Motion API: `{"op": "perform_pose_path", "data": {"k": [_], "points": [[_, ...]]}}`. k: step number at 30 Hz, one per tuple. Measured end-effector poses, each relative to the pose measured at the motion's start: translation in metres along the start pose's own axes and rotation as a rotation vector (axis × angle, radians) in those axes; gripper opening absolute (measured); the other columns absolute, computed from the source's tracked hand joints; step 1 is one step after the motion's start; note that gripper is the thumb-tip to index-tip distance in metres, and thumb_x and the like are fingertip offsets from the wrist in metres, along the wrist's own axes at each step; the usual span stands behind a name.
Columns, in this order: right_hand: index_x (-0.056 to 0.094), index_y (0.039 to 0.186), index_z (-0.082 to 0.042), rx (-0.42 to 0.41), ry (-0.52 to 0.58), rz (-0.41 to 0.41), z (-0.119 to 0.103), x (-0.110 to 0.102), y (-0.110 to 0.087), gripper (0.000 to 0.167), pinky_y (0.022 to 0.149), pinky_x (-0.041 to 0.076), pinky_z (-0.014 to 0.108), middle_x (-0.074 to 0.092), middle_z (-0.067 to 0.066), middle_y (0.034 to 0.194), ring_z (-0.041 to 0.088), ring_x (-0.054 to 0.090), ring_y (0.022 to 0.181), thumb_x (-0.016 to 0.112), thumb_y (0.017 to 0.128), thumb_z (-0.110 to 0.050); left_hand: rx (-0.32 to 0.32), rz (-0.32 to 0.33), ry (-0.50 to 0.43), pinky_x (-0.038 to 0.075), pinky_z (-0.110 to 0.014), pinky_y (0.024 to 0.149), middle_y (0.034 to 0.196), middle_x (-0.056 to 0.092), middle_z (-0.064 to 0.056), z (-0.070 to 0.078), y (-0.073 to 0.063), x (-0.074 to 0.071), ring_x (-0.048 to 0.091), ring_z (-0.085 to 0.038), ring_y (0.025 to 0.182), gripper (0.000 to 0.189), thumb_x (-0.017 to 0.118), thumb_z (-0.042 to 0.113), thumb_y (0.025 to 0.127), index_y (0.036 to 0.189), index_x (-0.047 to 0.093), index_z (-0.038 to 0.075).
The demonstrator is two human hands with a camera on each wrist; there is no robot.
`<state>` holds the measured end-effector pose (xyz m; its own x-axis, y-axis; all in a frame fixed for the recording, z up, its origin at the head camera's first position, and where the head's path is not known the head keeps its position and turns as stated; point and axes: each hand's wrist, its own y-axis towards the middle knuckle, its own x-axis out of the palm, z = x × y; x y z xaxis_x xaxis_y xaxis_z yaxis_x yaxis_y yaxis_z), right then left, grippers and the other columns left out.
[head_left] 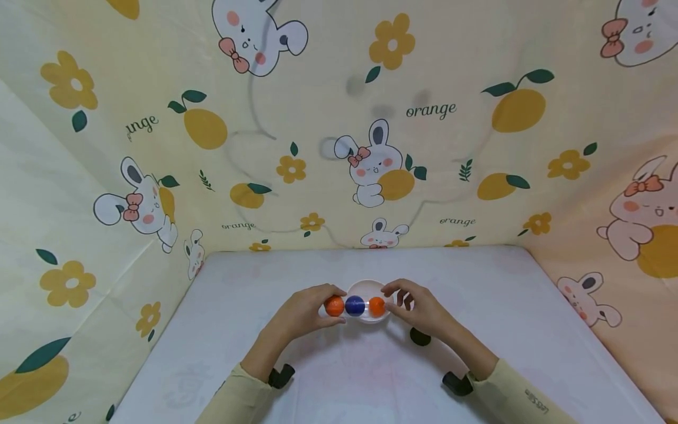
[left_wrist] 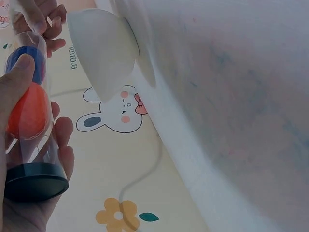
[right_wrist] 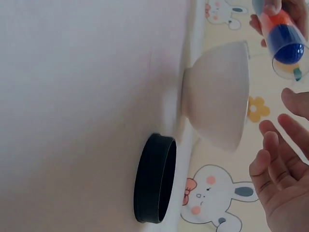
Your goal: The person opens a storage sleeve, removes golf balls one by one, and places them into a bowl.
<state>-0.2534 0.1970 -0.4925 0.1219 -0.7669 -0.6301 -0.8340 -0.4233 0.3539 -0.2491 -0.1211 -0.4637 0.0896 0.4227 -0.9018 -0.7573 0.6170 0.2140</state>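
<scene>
My left hand [head_left: 309,309] grips a clear tube [left_wrist: 41,152] with a black end cap [left_wrist: 36,181]. Inside the tube sit an orange ball [head_left: 335,306] and a blue ball [head_left: 355,305]. The tube's uncapped end points toward my right hand [right_wrist: 285,179], whose fingers are spread loosely and hold nothing in the right wrist view. Another orange ball [head_left: 376,306] appears between the tube's mouth and the right fingertips in the head view; whether it lies in the white bowl [right_wrist: 217,96] behind cannot be told. Both hands are above the table, close to the bowl.
A round black lid [right_wrist: 157,179] lies on the white-covered table [head_left: 355,383], nearer than the bowl and below the right wrist. Patterned cloth [head_left: 318,106] with rabbits and oranges hangs behind the table and along both sides. Dark bands [head_left: 282,376] are at the wrists.
</scene>
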Motion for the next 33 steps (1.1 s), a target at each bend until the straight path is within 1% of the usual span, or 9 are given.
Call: {"op": "perform_pose_path", "data": {"k": [5,8,13,17,23,26,30,33], "points": [[0.072,0.123,-0.010,-0.041,0.026,0.009,-0.004,0.002,-0.001,0.030,0.073,0.059,0.033,0.074,0.002,0.109,0.016,0.063,0.087,0.084,0.095,-0.009,0.007,0.007,0.005,0.060,-0.033,0.098,0.122,0.075,0.002,-0.001,0.001,0.000,0.069,-0.012,0.106,0.055,0.092,0.030,0.088,0.136,0.069,0.015],[0.073,0.123,-0.011,-0.061,0.048,0.014,-0.006,0.004,-0.002,0.030,0.074,0.060,0.032,0.075,0.000,0.108,0.014,0.064,0.087,0.084,0.095,-0.012,0.009,0.008,0.011,0.060,-0.034,0.098,0.123,0.075,0.002,-0.001,0.001,0.000,0.069,-0.012,0.106,0.055,0.092,0.030,0.088,0.136,0.069,0.015],[0.071,0.128,-0.013,-0.053,0.112,-0.019,-0.008,0.006,-0.004,0.035,0.075,0.058,0.029,0.075,0.002,0.110,0.014,0.064,0.086,0.084,0.096,-0.019,0.006,0.001,0.011,0.060,-0.035,0.099,0.125,0.074,0.001,0.000,0.001,0.001,0.069,-0.013,0.108,0.056,0.092,0.031,0.088,0.136,0.068,0.015],[0.068,0.133,-0.010,-0.056,0.156,-0.048,-0.009,0.009,-0.005,0.042,0.076,0.058,0.028,0.075,0.005,0.113,0.016,0.066,0.087,0.085,0.096,-0.019,0.010,0.000,0.014,0.060,-0.035,0.099,0.125,0.074,0.000,0.001,0.001,0.001,0.069,-0.014,0.108,0.056,0.092,0.031,0.088,0.136,0.068,0.015],[0.065,0.137,-0.010,-0.032,0.175,-0.075,-0.010,0.014,-0.004,0.046,0.079,0.060,0.029,0.074,0.006,0.117,0.016,0.067,0.091,0.084,0.096,-0.021,0.024,0.010,0.012,0.060,-0.035,0.099,0.123,0.075,0.001,0.002,0.001,0.000,0.069,-0.014,0.107,0.056,0.093,0.030,0.087,0.136,0.068,0.015],[0.064,0.138,-0.008,-0.020,0.179,-0.092,-0.011,0.016,-0.005,0.048,0.081,0.060,0.029,0.074,0.007,0.118,0.016,0.067,0.093,0.084,0.097,-0.022,0.026,0.007,0.007,0.060,-0.035,0.100,0.123,0.075,0.001,0.003,0.001,-0.001,0.069,-0.013,0.108,0.056,0.093,0.029,0.087,0.136,0.068,0.015],[0.062,0.138,-0.003,-0.025,0.192,-0.104,-0.011,0.019,-0.005,0.050,0.083,0.061,0.030,0.073,0.007,0.118,0.016,0.068,0.095,0.083,0.097,-0.022,0.033,0.001,0.008,0.060,-0.034,0.100,0.124,0.075,0.001,0.003,0.001,0.000,0.069,-0.013,0.108,0.056,0.093,0.030,0.088,0.135,0.068,0.015],[0.062,0.139,-0.004,-0.029,0.198,-0.104,-0.012,0.020,-0.006,0.050,0.084,0.061,0.030,0.072,0.006,0.118,0.017,0.069,0.096,0.083,0.097,-0.021,0.042,0.003,0.016,0.060,-0.034,0.099,0.123,0.075,0.001,0.002,0.001,0.000,0.069,-0.012,0.107,0.056,0.093,0.031,0.087,0.135,0.068,0.014]]}}
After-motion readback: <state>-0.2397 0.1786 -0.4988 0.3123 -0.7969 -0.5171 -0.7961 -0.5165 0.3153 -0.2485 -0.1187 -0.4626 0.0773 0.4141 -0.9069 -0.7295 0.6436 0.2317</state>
